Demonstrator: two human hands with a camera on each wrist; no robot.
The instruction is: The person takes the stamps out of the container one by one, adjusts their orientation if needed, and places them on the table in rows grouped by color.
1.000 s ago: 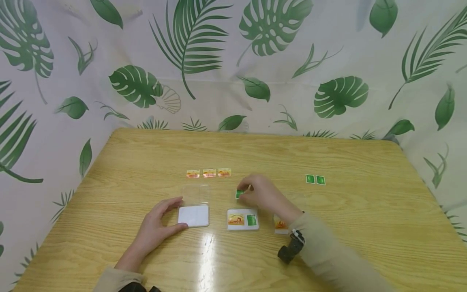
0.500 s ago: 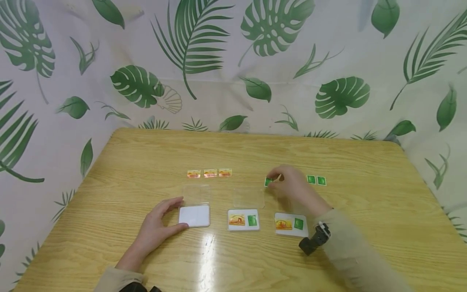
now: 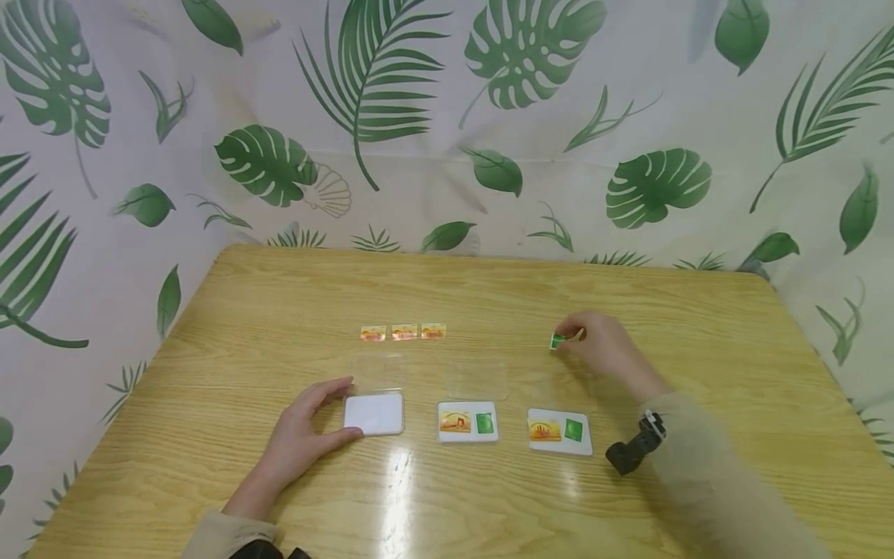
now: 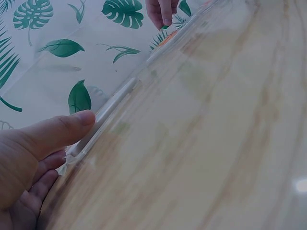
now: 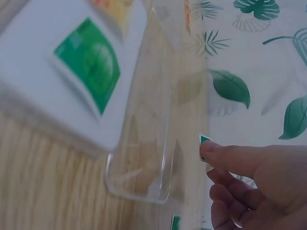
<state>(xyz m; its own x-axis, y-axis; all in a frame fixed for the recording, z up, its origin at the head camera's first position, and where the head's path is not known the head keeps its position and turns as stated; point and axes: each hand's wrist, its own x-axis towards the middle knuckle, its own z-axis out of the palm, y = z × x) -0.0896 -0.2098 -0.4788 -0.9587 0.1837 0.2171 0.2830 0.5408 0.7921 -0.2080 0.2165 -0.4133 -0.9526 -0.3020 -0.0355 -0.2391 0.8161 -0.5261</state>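
My right hand (image 3: 602, 345) pinches a small green stamp (image 5: 205, 143) between thumb and finger above the table, behind the rightmost case. My left hand (image 3: 303, 423) holds the left end of a clear plastic case with a bare white insert (image 3: 374, 413), its thumb on the near edge and its fingers toward the raised lid (image 3: 379, 373). To the right, a middle case (image 3: 468, 436) and a right case (image 3: 559, 447) each bear an orange picture stamp (image 3: 455, 421) and a green stamp (image 3: 573, 430) on white. Another green stamp (image 5: 176, 223) shows at the right wrist view's bottom edge.
Three orange stamps (image 3: 404, 332) lie in a row behind the left case. A clear lid (image 3: 477, 379) lies open behind the middle case. The wood-grain table (image 3: 279, 287) ends at a leaf-print cloth (image 3: 412, 171) along the back.
My right hand has carried the green stamp rightward from behind the middle case, uncovering the right case. It now hides the two green stamps at the right. The left hand has stayed put.
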